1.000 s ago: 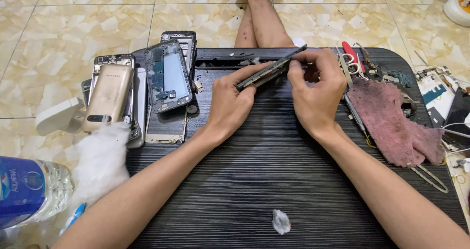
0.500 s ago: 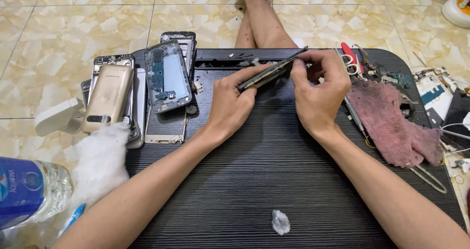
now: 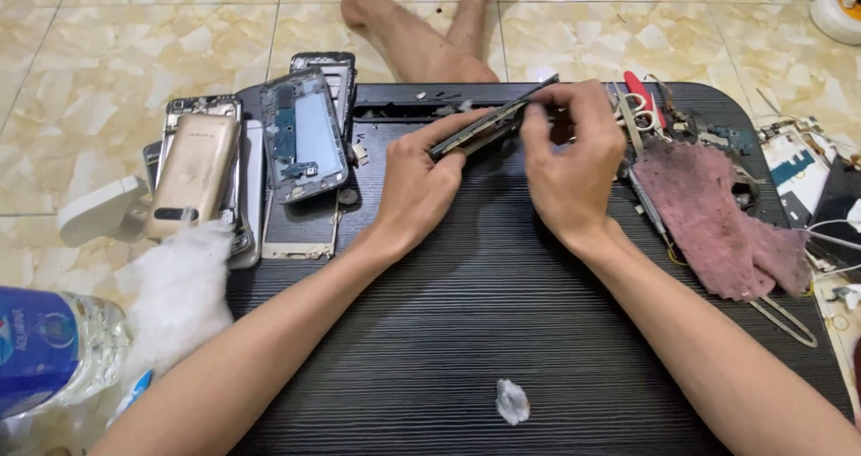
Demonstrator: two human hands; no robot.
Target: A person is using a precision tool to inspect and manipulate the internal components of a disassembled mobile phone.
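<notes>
Nothing has shifted: both hands, left hand (image 3: 421,182) and right hand (image 3: 569,165), still pinch the phone (image 3: 491,120) edge-on above open table (image 3: 502,312).

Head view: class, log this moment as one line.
left hand: holds phone on edge | right hand: pinches its top | surface: black table

Matt black ribbed wood-grain tabletop (image 3: 430,330); rough pink terry cloth rag (image 3: 717,218); satin gold metal-look phone back (image 3: 193,173); fluffy white cotton wad (image 3: 179,295); glossy marbled floor tiles (image 3: 108,34).
</notes>
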